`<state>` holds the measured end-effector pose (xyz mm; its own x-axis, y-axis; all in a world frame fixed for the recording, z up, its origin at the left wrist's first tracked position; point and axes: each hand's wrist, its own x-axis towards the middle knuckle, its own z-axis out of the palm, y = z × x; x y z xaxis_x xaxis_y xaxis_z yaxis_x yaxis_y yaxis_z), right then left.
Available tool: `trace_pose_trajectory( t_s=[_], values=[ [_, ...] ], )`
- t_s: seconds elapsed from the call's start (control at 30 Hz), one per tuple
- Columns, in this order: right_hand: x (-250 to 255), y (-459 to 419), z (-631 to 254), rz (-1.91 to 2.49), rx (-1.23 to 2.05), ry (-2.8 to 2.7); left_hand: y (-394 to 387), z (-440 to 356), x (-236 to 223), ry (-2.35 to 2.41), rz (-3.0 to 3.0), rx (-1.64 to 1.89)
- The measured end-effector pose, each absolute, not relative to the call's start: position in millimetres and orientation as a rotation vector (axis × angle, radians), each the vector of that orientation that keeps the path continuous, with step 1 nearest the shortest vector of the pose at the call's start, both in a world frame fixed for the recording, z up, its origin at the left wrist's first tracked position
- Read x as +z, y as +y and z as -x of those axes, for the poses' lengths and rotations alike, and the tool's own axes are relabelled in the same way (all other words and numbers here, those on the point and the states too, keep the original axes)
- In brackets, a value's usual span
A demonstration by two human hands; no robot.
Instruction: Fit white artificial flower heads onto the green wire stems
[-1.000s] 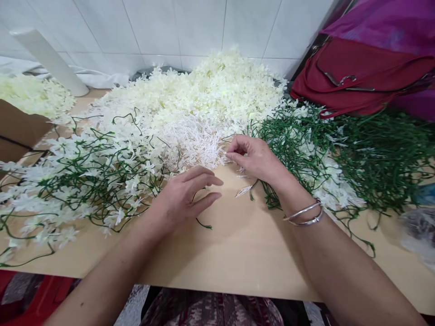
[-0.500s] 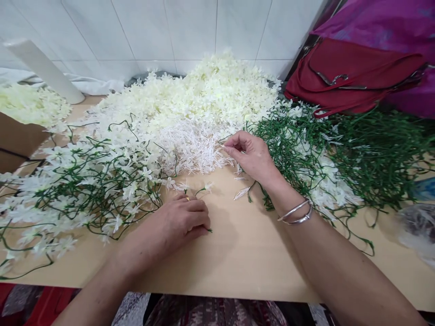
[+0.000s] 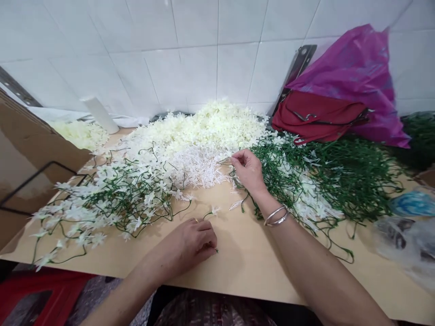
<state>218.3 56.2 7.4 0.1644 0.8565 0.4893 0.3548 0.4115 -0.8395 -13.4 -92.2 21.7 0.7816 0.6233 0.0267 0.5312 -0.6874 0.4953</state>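
Note:
My left hand rests low over the table, its fingers closed around a green plastic flower stem. One end of that stem carries a white artificial flower; the other pokes out by the fingertips. Farther up, my right hand is pinched at the right edge of a heap of thin white stamen-like sticks. What its fingertips hold is too small to make out. Stems with white flowers lie tangled to the left of the hands. Bare green stems are piled at the right.
Loose cream petals are heaped along the tiled wall. On the left stand a cardboard box and a white roll. A red handbag, a purple plastic bag and a clear bag are on the right.
The camera has tilted up and shifted left, showing more wall and box. My left hand keeps the stem. My right hand stays pinched beside the white sticks.

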Motion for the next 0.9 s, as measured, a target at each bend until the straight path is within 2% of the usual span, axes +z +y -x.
trace_pose_trajectory(
  t_s=[0.23, 0.4, 0.7, 0.9],
  values=[
    [8, 51, -217, 1.155, 0.49, -1.476, -46, 22, 51, 1.287, -2.553, 0.399],
    [7, 51, -217, 1.176, 0.476, -1.513, 7, 32, 67, 1.693, -2.691, 0.315],
    [8, 48, -217, 1.198, 0.437, -1.59, 67, 27, 51, 1.706, -2.73, 0.262],
    [7, 49, -218, 1.209, 0.419, -1.587, 68, 38, 55, 1.709, -2.625, 0.541]
  ],
)
